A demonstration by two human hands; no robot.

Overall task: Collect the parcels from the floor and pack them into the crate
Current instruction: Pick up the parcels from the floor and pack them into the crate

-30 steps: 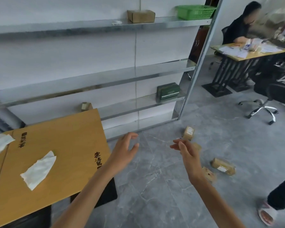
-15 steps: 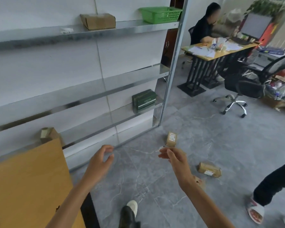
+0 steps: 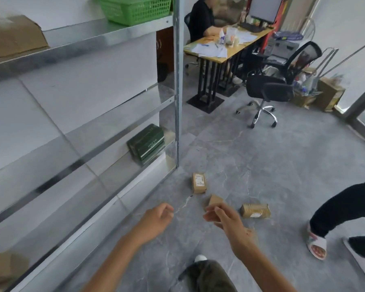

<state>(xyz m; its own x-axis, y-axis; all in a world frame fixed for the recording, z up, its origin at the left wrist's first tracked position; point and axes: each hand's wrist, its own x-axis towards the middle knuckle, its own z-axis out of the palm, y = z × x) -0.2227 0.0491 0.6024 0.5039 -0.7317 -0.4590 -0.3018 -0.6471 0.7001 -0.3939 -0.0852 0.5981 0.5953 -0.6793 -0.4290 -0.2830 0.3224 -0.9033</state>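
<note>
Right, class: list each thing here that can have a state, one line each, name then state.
left hand: fingers loosely curled, holding nothing
right hand: fingers relaxed, holding nothing
labelled parcel: flat on the floor, label up
plain parcel: on the floor, partly hidden by the right hand
taped parcel: lying on the floor, untouched
office chair: unoccupied
green basket: on the top shelf

Labelled parcel [image 3: 199, 183] flat; angled parcel [image 3: 215, 200]; taped parcel [image 3: 255, 210] on side; all on floor [image 3: 282, 165].
</note>
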